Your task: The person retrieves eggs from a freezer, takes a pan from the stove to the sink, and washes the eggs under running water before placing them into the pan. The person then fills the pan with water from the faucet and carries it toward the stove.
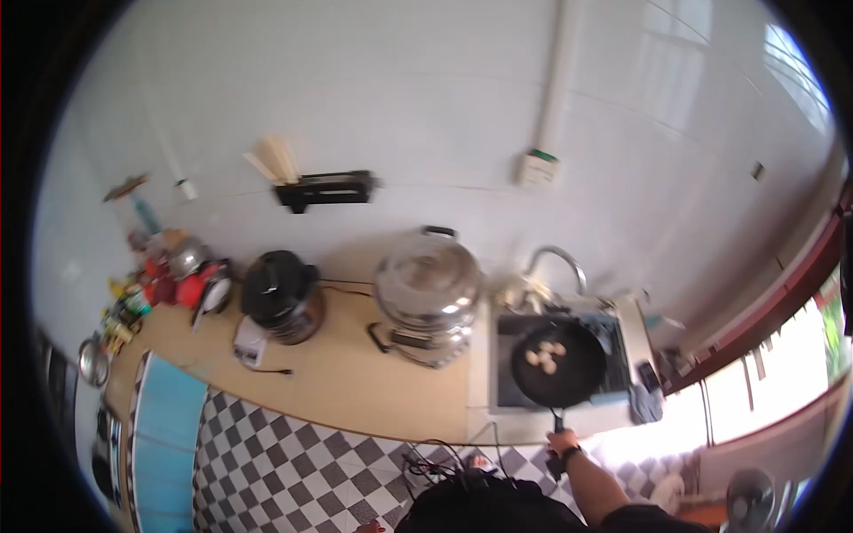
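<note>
My right hand (562,440) is closed around the handle of a black frying pan (577,377). The pan is held over the sink (506,395), covering much of the basin. Several small pale pieces of food (546,357) lie together in the pan; their kind is too blurred to name. A curved faucet (569,255) rises behind the pan. Only a sliver of my left hand (370,527) shows at the bottom edge, low over the floor, and its fingers cannot be made out.
Left of the sink stands a large steel steamer pot (428,280). Further left are a black-lidded cooker (283,298) and a small white device (251,340) on the wooden counter (346,391). A grey cloth (646,404) hangs right of the sink. Chopsticks (277,160) stand in a wall rack.
</note>
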The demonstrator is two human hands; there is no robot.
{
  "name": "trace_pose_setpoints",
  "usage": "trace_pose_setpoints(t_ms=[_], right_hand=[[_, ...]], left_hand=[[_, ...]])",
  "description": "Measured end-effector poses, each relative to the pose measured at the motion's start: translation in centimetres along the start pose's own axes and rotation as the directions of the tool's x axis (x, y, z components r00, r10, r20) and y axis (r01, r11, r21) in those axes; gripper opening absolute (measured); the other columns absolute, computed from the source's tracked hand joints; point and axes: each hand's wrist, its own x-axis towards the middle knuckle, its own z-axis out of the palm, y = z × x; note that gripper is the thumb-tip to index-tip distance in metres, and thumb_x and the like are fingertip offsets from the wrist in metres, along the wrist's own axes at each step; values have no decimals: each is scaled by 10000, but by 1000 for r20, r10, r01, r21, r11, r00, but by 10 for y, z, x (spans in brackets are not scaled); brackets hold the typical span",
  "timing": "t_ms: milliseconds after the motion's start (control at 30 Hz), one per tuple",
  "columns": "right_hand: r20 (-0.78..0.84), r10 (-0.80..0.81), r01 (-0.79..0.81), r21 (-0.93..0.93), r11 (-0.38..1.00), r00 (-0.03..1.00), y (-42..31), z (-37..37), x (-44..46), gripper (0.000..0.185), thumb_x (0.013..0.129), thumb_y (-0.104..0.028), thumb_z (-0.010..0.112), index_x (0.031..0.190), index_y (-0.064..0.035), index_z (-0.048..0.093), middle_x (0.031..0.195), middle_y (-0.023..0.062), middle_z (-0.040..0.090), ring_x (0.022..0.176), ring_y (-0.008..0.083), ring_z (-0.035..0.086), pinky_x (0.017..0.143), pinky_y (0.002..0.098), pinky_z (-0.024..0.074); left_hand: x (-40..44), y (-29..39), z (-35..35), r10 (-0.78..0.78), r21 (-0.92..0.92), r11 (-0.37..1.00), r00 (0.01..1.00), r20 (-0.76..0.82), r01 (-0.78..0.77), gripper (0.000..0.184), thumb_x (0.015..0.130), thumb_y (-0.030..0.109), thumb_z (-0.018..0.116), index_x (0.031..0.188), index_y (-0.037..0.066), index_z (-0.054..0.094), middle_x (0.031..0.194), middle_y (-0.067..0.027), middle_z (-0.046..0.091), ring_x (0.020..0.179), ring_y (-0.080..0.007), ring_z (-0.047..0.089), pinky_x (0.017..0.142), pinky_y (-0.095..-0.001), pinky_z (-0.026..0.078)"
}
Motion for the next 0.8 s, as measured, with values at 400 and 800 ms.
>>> trace_pose_setpoints(t_ms=[400, 800], right_hand=[[-119, -23, -8, -259, 966, 993, -5, -1, -36, 518, 805, -383, 705, 1080, 49, 629, 912, 212, 747, 873, 341, 752, 845, 455, 587], [-418, -472, 502, -45, 864, 776, -146, 35, 8, 271, 832, -222, 705, 978, 6, 704, 916, 191, 693, 868, 359, 670, 818, 440, 550]], left_hand=[[54, 44, -36, 334, 502, 757, 908, 254, -418, 469, 945, 434, 651, 1193, 36, 636, 942, -114, 671, 692, -250, 630, 625, -425, 544], [55, 53, -63, 551, 657, 257, 666, 502, -709, 270, 902, 252, 693, 1053, 29, 719, 942, -101, 734, 763, -260, 683, 649, -390, 572]])
